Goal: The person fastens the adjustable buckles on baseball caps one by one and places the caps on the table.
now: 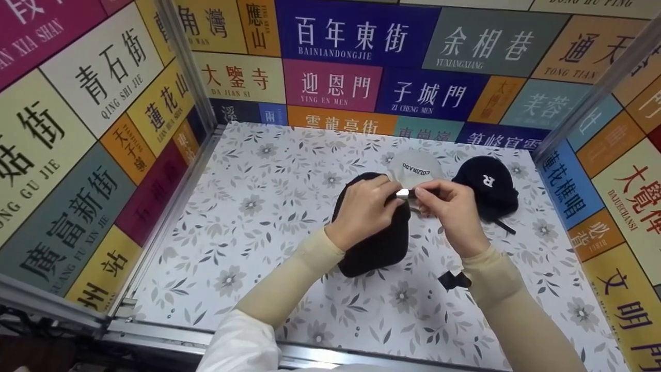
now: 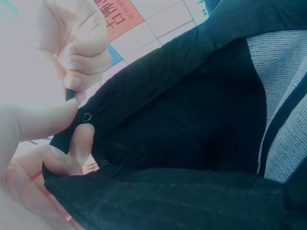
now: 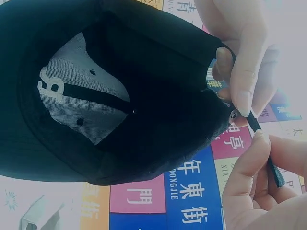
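Nearest to us, just beyond the counter's [image 1: 258, 217] front edge, we hold the black cap [image 1: 374, 243] upside down above the floral surface, and we place everything else by it. Our left hand [image 1: 364, 212] pinches the cap's back rim beside a small metal eyelet [image 2: 87, 116], thumb and forefinger curled on the cloth. Our right hand [image 1: 449, 214], just right of it, grips the narrow black adjusting strap [image 3: 261, 139] between thumb and fingers. Between the two hands a small silvery buckle [image 1: 403, 194] shows in the head view.

We judge that the step in hand is working the strap at the back of the cap, through or against its buckle. The next move seems to call for a steady hold on the rim while the other hand draws the strap along its own line, without twisting it.

As a container the cap holds nothing: its hollow shows only pale mesh lining [image 3: 81, 103] and the reverse of stitched lettering.

Just behind the cap lies a pale cap [image 1: 415, 165] with printed letters. To the right of that rests another black cap [image 1: 488, 188] bearing a white R. Farthest off stand the walls of coloured street-name panels [image 1: 335, 85].
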The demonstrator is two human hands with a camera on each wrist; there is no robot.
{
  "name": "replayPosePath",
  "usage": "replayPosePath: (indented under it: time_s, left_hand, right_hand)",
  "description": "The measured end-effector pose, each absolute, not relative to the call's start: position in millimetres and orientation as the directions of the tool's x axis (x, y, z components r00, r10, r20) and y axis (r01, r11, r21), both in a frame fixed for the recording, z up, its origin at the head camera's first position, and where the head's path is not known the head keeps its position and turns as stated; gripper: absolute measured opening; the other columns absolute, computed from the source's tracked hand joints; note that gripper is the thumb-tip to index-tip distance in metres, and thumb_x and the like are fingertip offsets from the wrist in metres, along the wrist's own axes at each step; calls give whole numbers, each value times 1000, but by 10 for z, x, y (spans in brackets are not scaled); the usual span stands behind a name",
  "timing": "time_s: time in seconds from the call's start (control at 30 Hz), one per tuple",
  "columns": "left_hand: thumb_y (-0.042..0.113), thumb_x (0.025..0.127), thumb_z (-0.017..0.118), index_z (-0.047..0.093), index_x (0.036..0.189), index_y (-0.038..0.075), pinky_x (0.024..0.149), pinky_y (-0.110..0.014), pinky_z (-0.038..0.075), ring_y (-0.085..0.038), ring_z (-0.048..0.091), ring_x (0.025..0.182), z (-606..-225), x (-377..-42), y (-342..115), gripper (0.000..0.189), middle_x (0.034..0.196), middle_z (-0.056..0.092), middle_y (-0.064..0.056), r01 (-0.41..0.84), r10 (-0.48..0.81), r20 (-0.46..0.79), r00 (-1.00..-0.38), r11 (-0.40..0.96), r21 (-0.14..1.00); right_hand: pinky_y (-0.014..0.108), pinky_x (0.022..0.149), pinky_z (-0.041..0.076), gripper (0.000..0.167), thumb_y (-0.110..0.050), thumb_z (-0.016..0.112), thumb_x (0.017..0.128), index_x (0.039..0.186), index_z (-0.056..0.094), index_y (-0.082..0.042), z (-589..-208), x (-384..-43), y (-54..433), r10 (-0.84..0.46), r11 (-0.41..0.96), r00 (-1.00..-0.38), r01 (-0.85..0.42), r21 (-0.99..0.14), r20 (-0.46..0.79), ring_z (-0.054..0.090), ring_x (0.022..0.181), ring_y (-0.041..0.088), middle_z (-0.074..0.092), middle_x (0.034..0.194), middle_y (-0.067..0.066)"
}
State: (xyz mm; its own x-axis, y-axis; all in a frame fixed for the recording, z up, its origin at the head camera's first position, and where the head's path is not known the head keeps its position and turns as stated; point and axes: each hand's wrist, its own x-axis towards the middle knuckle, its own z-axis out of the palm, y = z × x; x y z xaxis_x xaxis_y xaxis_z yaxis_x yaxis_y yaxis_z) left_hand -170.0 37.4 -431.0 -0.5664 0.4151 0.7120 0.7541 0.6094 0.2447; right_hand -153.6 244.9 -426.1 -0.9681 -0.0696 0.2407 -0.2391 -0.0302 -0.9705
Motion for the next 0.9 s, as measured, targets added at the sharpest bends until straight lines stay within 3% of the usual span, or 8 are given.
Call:
replayPosePath:
  time_s: [0.37,0.9]
  left_hand:
    - [19,89,73,73,98,13,62,-32,48,-17,59,67,-4285,-1692,389,11,85,63,4,753,411,714,-567,610,247]
    - [14,88,71,73,98,13,61,-33,46,-17,62,72,-4324,-1697,391,11,86,64,3,757,420,714,-560,611,234]
  right_hand:
    - [27,56,53,29,-19,73,94,109,70,6,-4236,-1542,2437,-106,46,-970,-223,-974,217,62,68,21,67,86,20]
    - [26,56,53,29,-12,74,92,105,68,13,-4301,-1537,2332,-140,-8,-971,-196,-981,195,61,65,18,66,83,20]
